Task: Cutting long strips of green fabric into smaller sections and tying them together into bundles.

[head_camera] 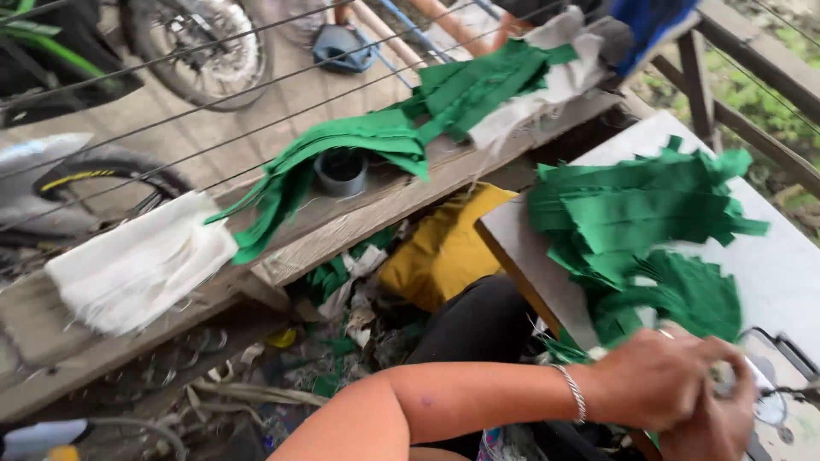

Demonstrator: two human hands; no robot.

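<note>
My left hand, with a silver bracelet on the wrist, is at the lower right, its fingers curled around a small pale thing that is blurred. My right hand lies just under it at the frame's edge, touching the left hand; its grip is unclear. Both hands are over the near edge of a white table. Right behind them on the table lies a loose heap of cut green fabric pieces. Part of a sewing machine shows at the right of the hands.
A wooden rail carries more green fabric pieces, a white cloth, a grey cup and pale fabric. Yellow cloth and scraps lie below. Motorcycle wheels stand behind wires at the upper left.
</note>
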